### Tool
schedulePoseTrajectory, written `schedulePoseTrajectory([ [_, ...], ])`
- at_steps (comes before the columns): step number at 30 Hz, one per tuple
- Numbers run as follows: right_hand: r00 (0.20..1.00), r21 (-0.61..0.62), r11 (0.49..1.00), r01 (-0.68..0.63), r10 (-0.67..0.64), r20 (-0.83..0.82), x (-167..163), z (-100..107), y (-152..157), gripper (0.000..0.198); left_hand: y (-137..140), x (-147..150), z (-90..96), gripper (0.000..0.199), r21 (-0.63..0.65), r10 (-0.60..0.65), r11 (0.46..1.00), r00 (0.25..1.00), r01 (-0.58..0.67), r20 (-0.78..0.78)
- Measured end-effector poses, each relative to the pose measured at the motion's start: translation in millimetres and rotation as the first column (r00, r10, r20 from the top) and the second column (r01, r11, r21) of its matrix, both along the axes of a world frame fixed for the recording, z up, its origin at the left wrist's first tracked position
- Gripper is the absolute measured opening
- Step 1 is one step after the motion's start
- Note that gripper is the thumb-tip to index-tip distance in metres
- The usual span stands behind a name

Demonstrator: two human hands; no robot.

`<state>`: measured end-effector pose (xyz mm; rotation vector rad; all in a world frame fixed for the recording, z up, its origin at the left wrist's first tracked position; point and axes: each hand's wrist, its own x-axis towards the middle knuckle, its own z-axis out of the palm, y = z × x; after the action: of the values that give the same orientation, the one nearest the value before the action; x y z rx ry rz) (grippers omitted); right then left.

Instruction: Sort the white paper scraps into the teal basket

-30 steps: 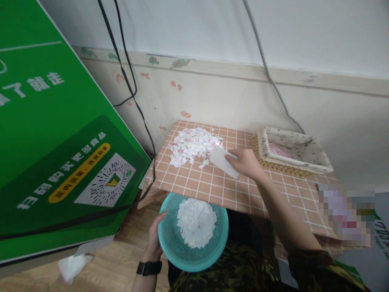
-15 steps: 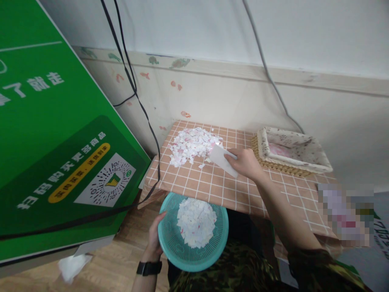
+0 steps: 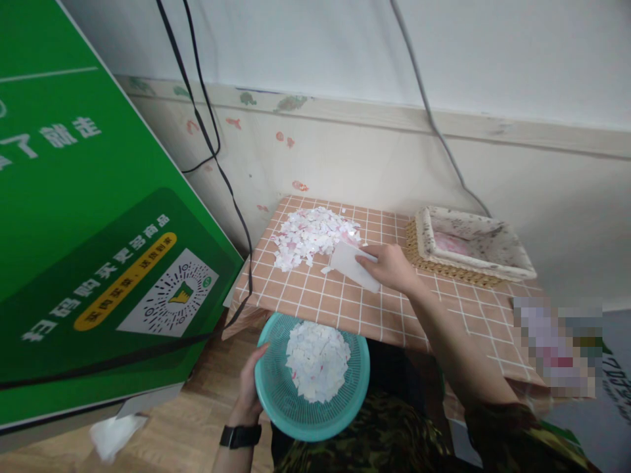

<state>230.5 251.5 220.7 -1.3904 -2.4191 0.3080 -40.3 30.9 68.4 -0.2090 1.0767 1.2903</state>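
Observation:
My left hand (image 3: 251, 384) grips the left rim of a round teal plastic basket (image 3: 269, 407), held below the table's front edge. A heap of small white paper scraps (image 3: 318, 361) lies inside it. Over the tabletop, my right hand (image 3: 387, 266) is closed on a flat white card (image 3: 353, 266), thumb on its upper face. The card's left end is at the lower right border of a loose pile of white and pinkish paper scraps (image 3: 310, 233) spread on the checked cloth. The fingers under the card are hidden.
The table (image 3: 355, 312) wears a brown checked cloth. A cloth-lined wicker basket (image 3: 473, 269) stands at its right rear, against the wall. A large green panel (image 3: 113, 197) fills the left side, with black cables (image 3: 221, 171) hanging beside it. A white bag (image 3: 116, 433) lies on the floor.
My right hand has moved the white card slightly left and toward me, along the near border of the scrap pile. My left hand still holds the teal basket in the same place.

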Motion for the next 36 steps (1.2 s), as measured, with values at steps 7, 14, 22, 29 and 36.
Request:
schedulePoseTrajectory([
  [7, 0.989, 0.002, 0.990, 0.140, -0.140, -0.049, 17.1, -3.7, 3.6, 0.029, -0.8, -1.1, -3.6, 0.015, -0.005, -0.024, 1.000, 1.000, 0.024, 0.008],
  [14, 0.989, -0.094, 0.989, 0.112, -0.120, -0.091, 9.2, -9.4, 6.2, 0.028, -0.9, 1.0, -3.2, 0.015, 0.009, -0.025, 1.000, 0.999, 0.025, 0.040],
  [22, 0.984, -0.050, 0.989, 0.142, -0.147, -0.098, 7.0, -9.1, 13.1, 0.028, -2.5, 6.1, -14.2, 0.015, 0.009, -0.027, 1.000, 0.998, 0.026, 0.054],
  [29, 0.979, -0.102, 0.987, 0.124, -0.138, -0.151, 12.0, -10.8, 10.2, 0.029, -2.9, 10.1, -29.6, 0.017, 0.005, 0.021, 1.000, 0.999, -0.021, 0.025],
  [36, 0.970, -0.092, 0.974, 0.208, -0.218, -0.108, 25.3, -7.4, 6.2, 0.030, -0.3, 22.7, -37.2, 0.021, -0.009, 0.037, 0.999, 0.999, -0.037, -0.026],
])
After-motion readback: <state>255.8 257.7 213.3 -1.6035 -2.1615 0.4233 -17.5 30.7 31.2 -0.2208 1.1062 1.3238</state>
